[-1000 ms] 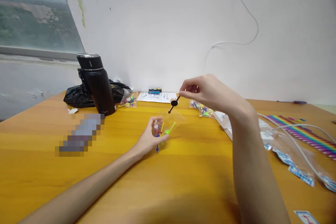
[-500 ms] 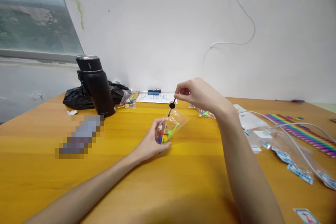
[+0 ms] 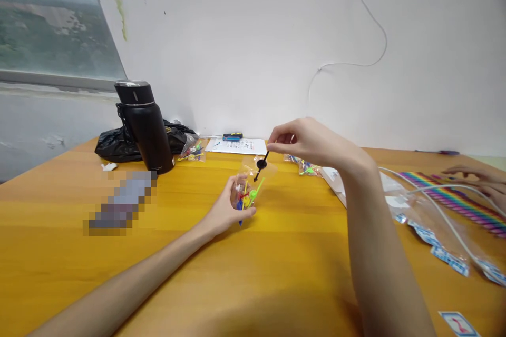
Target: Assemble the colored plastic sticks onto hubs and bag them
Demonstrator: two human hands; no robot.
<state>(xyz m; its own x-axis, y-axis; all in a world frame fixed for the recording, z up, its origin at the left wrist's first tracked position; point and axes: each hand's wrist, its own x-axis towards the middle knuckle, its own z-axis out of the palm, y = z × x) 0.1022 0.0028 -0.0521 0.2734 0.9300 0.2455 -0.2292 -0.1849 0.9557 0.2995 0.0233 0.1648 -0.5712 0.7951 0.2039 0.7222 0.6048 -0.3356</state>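
My left hand (image 3: pixel 231 205) is closed around a clear plastic bag (image 3: pixel 269 166), held above the middle of the table. Inside the bag are several small arrow-shaped plastic pieces (image 3: pixel 247 200) in red, yellow, blue, green and white. Above it, my right hand (image 3: pixel 294 137) pinches one end of a black arrow-shaped spinner (image 3: pixel 261 164) with a round disc at its middle. The spinner slants down, its arrowhead at the bag's upper part; whether it is inside or in front of the plastic I cannot tell.
A black bottle (image 3: pixel 144 131) stands at left by a black plastic bag (image 3: pixel 113 146) and a pixelated item (image 3: pixel 122 202). Filled small bags (image 3: pixel 193 151), a screwdriver (image 3: pixel 232 137) and paper (image 3: pixel 237 146) lie behind. At right are a cable (image 3: pixel 443 205), rainbow strips (image 3: pixel 454 200) and another person's hands (image 3: pixel 480 179).
My right hand has shifted slightly right with the black spinner, and its arrowhead sits a little lower. The bag stands more upright. Another person's hands have appeared at the right edge.
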